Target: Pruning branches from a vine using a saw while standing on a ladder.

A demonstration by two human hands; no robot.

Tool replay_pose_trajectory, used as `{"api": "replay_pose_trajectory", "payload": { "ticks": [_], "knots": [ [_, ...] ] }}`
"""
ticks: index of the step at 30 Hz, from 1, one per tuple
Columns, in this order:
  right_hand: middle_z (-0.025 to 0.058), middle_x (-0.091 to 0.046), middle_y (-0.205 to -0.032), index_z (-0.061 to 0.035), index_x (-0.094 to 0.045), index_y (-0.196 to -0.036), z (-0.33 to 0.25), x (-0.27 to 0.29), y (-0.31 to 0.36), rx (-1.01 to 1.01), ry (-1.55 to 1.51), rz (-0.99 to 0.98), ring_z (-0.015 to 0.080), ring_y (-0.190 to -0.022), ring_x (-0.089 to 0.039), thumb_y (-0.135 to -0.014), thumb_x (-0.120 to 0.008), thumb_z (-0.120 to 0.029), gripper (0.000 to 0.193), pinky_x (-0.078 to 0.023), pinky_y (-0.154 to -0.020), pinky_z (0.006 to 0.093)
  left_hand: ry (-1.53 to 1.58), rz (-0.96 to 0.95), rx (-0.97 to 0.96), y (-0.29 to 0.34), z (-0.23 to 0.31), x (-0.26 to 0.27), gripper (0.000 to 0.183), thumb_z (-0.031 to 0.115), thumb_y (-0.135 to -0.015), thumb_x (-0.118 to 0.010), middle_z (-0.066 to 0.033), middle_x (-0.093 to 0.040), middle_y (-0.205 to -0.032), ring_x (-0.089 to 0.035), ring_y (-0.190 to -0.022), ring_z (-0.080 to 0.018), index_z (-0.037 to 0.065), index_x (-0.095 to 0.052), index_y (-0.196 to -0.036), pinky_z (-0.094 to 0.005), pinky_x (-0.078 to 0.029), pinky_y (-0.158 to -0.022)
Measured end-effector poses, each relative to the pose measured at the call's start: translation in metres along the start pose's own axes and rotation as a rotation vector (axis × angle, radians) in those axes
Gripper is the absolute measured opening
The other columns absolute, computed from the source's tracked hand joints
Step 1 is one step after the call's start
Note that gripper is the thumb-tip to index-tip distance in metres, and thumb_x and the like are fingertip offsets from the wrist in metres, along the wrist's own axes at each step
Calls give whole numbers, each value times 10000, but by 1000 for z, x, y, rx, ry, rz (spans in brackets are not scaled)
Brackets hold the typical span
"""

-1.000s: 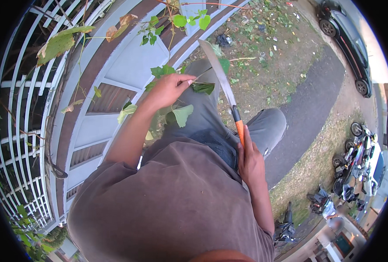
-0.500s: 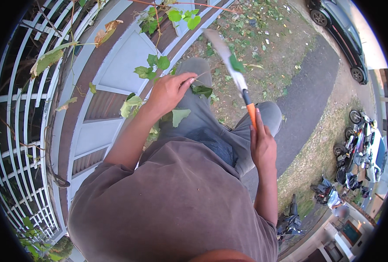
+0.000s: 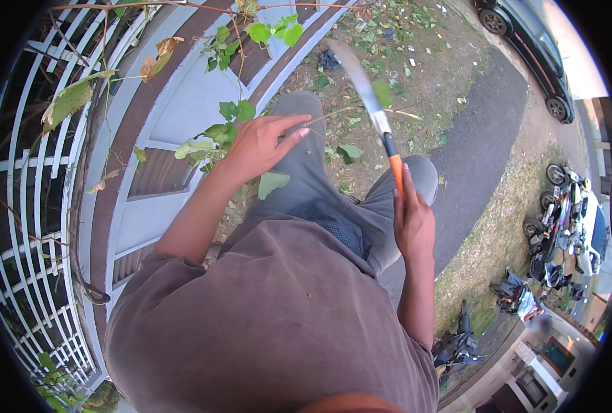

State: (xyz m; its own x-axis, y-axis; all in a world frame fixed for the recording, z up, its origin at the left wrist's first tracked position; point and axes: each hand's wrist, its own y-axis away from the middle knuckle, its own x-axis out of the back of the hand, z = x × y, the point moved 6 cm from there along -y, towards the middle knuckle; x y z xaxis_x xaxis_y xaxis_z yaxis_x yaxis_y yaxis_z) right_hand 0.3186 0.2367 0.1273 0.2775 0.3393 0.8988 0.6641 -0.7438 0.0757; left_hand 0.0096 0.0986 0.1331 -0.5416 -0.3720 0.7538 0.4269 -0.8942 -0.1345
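Observation:
My right hand (image 3: 416, 224) grips a machete (image 3: 397, 167) by its orange and black handle. Its long, slightly curved blade points away from me, blurred toward the tip, with a green leaf (image 3: 382, 92) beside its right edge. Over my left knee, my left hand (image 3: 259, 146) has thumb and forefinger apart. A thin stem (image 3: 316, 129) runs just past those fingertips, apparently loose. Climbing vine leaves (image 3: 237, 110) hang around this hand, and a pale leaf (image 3: 272, 183) lies below its wrist. A darker leaf (image 3: 348, 153) shows between my knees.
A white metal fence (image 3: 27, 172) and a low wall with pale panels (image 3: 175, 113) run along my left. A vine stem (image 3: 203, 8) crosses the top. Cut leaves litter the ground ahead. A dark car (image 3: 530, 48) and several motorcycles (image 3: 561, 227) stand to the right.
My left fingers have opened from a pinch on the thin stem. The dark leaf near them has moved right and down. The machete has shifted slightly, still in my right hand.

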Motion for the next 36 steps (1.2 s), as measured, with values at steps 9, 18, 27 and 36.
{"api": "replay_pose_trajectory", "payload": {
  "ticks": [9,18,27,36],
  "knots": [
    [173,-683,-940,-269,-487,-1644,-54,-14,8,143,-245,-59,407,-802,-714,-1083,-649,-265,585,-572,-726,512,7,54,27,-3,10,-13,204,229,-1039,-717,-120,-783,-925,-747,-756,-288,125,-825,-1177,-397,-573,-688],
    [236,-727,-1023,-201,-553,-1603,-32,-6,10,-39,-166,-84,433,-860,-728,-1072,-661,-215,543,-562,-792,495,-189,226,-238,-3,20,-7,172,167,-978,-775,-41,-733,-832,-686,-658,-236,140,-835,-1137,-364,-528,-586],
    [191,-703,-955,-234,-513,-1632,-18,-11,10,72,-365,-15,420,-801,-716,-1075,-656,-217,576,-553,-724,520,-208,235,-337,1,27,-5,200,128,-952,-792,-52,-654,-773,-634,-604,-234,124,-828,-1149,-370,-488,-549],
    [173,-690,-940,-246,-490,-1643,-32,-12,10,88,-197,-24,416,-784,-713,-1080,-650,-251,585,-559,-709,524,-239,258,-378,7,26,-1,208,102,-937,-798,-52,-670,-770,-642,-607,-232,109,-817,-1144,-367,-502,-562]
  ]
}}
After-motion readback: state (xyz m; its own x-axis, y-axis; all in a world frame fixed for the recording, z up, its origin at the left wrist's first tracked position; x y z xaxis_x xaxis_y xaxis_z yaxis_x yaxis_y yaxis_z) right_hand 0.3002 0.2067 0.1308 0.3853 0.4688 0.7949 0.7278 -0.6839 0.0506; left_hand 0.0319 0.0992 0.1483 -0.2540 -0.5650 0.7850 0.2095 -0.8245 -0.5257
